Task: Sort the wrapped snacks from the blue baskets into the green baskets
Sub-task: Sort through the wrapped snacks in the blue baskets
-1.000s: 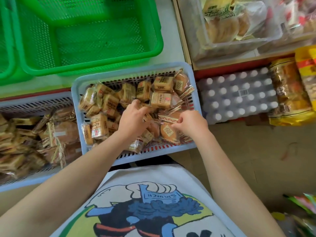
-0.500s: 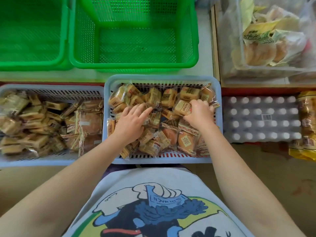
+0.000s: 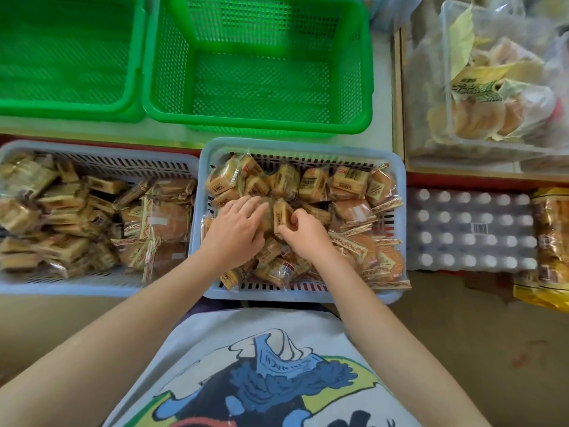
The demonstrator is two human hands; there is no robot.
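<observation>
Both hands are down in the blue basket [image 3: 397, 229] in the middle, which is full of small wrapped snacks [image 3: 311, 184]. The snacks are golden brown cakes in clear, shiny wrappers. Some are square and some are round and flat. The wrappers have tan labels with dark writing, but the writing is too small and blurry to read.

The right hand [image 3: 303, 231] has its fingers curled and pinches one square snack [image 3: 281, 215], which stands up on its edge. The left hand [image 3: 235, 229] lies on the pile just beside it, with its fingers straight and a little spread, touching the snacks.

Another blue basket [image 3: 101, 282] on the left is also full of wrapped snacks. Behind them stand two green baskets [image 3: 258, 118]. No snacks can be seen in them.

On the right is a pack of bottles [image 3: 471, 231] with white caps and a little barcode sticker. The shirt [image 3: 261, 374] has a cartoon picture with blue and yellow on it.
</observation>
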